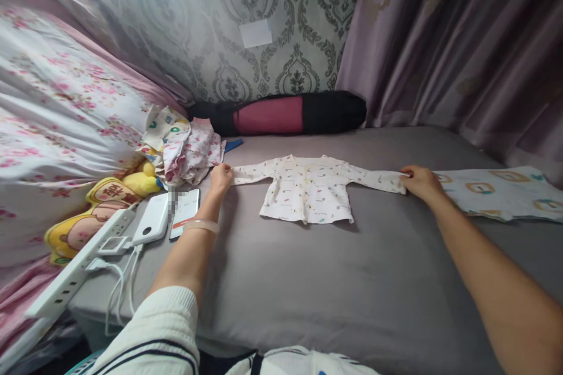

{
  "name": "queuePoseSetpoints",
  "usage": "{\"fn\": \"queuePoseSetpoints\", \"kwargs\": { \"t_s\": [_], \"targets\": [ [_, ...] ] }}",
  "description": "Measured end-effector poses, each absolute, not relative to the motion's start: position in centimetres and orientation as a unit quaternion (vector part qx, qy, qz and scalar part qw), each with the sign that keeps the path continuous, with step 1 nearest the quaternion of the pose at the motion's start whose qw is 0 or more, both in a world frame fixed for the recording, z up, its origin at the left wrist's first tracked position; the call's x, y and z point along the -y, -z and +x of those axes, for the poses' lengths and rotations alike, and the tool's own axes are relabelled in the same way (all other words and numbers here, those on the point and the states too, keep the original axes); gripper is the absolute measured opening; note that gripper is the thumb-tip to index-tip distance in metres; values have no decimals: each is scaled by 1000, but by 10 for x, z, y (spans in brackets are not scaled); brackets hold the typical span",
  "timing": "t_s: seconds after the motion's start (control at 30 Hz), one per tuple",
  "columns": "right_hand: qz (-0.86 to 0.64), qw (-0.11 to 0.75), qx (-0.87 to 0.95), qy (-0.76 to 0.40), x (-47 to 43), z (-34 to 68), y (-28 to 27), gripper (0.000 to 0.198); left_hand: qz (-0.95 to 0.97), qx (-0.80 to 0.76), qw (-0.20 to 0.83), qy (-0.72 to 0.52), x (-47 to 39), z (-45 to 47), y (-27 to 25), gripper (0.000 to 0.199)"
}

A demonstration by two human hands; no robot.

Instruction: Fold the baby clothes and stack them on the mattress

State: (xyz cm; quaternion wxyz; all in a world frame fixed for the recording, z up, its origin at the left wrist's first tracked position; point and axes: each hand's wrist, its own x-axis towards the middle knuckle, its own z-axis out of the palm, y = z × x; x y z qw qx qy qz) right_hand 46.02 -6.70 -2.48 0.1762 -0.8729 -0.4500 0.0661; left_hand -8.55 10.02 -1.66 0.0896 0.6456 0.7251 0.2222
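One grey bed sheet (308, 269) nearest. Farther in, at the middle, a small white printed shirt (305, 196) spread flat, its left sleeve (253, 173) pinched in the closed fingers of the left hand (221, 177), its right sleeve (376, 179) clamped between thumb and fingers of the right hand (421, 181). Calls for light, equal tension, both sleeves level. Beyond, at left, a clothes heap (189, 149); farthest, a black-and-red bag (272, 114).

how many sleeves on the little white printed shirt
2: the left-side sleeve, stretched out to the left hand, and the right-side sleeve, stretched out to the right hand. The hands cover bits of the cuffs, but neither sleeve is hidden.
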Motion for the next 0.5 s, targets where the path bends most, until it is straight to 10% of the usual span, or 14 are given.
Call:
{"fn": "queuePoseSetpoints", "kwargs": {
  "t_s": [0.3, 0.5],
  "targets": [
    [-867, 184, 455, 79, 80, 412, 17, 37, 684, -682, 104, -237, -57, -50, 15, 27],
    [-818, 117, 524, -207, 83, 334, 13, 37, 690, -634, 274, -219, -35, -9, 24, 28]
  ]
}}
